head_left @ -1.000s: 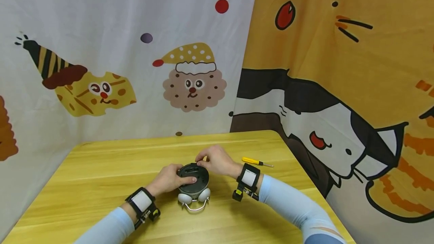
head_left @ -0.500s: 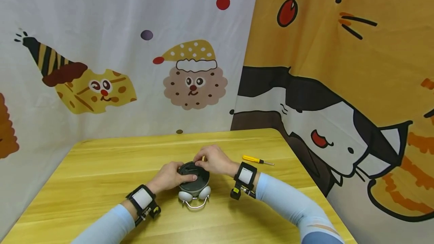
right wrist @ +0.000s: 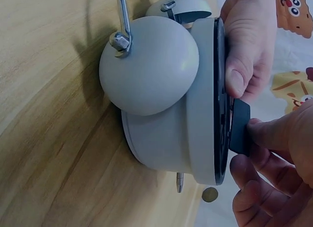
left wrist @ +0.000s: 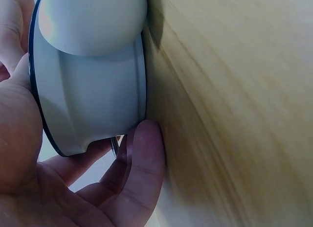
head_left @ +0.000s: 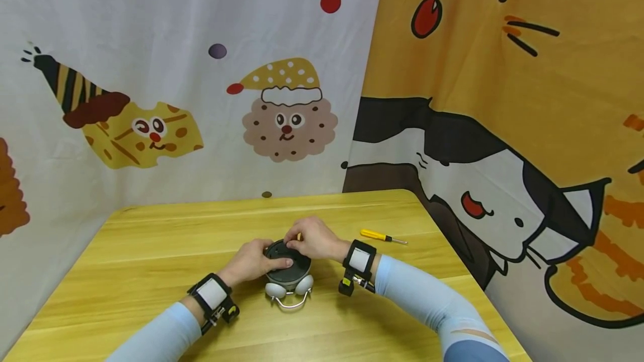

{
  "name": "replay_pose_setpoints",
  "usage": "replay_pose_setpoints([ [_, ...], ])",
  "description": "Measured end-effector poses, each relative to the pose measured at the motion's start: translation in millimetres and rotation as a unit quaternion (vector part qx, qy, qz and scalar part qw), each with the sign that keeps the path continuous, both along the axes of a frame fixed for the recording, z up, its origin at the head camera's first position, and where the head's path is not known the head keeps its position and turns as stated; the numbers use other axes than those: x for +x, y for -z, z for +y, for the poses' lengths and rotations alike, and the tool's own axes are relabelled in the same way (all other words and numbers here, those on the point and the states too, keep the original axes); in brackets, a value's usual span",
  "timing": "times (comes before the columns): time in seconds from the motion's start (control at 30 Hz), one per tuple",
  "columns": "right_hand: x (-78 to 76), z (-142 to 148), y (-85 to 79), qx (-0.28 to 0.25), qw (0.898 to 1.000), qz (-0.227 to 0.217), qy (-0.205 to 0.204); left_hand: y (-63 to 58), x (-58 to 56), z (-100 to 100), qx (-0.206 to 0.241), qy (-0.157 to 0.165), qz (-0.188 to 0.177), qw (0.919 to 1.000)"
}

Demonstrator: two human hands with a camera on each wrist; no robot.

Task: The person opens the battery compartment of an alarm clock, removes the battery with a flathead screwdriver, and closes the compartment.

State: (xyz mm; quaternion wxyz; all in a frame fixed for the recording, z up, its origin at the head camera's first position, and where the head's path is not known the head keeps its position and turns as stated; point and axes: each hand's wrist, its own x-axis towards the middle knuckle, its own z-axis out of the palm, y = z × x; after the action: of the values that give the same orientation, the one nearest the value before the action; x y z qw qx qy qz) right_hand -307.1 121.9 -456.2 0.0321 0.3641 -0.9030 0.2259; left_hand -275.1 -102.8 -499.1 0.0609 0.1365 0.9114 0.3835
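A white twin-bell alarm clock (head_left: pixel 297 266) lies on its face, its black back up and its bells and silver handle towards me. My left hand (head_left: pixel 251 263) grips its left side, thumb on the back; in the left wrist view, fingers (left wrist: pixel 146 163) reach around the side near the table. At the back's far edge, my right hand (head_left: pixel 313 239) pinches a black battery cover (right wrist: pixel 240 126) between thumb and fingers. The right wrist view has this cover tilted at the back's surface. Whether it is fastened there I cannot tell.
A yellow-handled screwdriver (head_left: pixel 376 235) lies on the wooden table (head_left: pixel 176 250), to the right beyond my right hand. Cartoon-printed curtains (head_left: pixel 166 27) hang behind and to the right of the table.
My right hand has shifted slightly left, from the clock's far edge further over its back. The left hand keeps its grip, and the clock stays about where it was.
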Motion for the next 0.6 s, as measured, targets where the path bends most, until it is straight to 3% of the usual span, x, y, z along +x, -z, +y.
replay_pose_setpoints([
  [0.6,-9.8,-11,5.7,0.029,1.000,0.005,0.010,2.7,-1.8,-3,0.014,0.008,-0.010,0.9998],
])
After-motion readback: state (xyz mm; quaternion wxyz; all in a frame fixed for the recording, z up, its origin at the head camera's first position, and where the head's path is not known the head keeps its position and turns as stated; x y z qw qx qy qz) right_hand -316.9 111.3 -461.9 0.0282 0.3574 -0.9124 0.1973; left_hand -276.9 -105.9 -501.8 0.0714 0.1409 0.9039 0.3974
